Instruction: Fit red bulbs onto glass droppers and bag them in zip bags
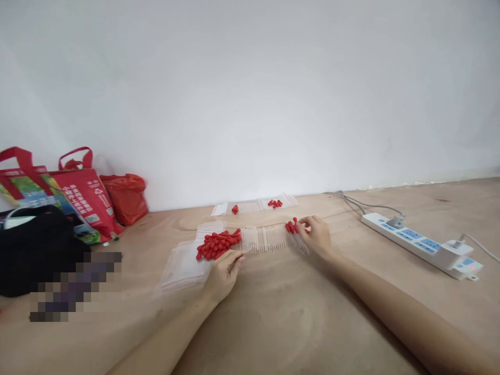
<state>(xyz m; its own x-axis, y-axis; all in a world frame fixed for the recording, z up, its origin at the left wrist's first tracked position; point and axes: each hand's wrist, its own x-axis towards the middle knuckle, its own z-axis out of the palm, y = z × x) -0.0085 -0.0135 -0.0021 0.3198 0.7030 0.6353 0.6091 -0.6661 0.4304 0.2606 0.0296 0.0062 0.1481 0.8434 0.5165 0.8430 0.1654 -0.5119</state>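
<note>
My left hand (225, 271) is closed, fingertips pinched together beside the left end of a row of thin clear tubes (263, 239). What it pinches, if anything, is too small to make out. Just behind it lies a heap of red rubber bulbs (216, 244) on clear zip bags (182, 263). At the row's right end, my right hand (315, 235) is closed, its fingertips at the red bulb of a dropper (295, 221). Several droppers with red bulbs (289, 227) lie side by side under those fingers, which partly cover them.
Farther back, a clear bag with small red bulbs (275, 203) and more tubes lies near the wall. On the right is a white power strip (414, 242) with plugs and grey cables. Red shopping bags (84, 200), a red plastic bag (124, 198) and a black bag (39, 250) stand left.
</note>
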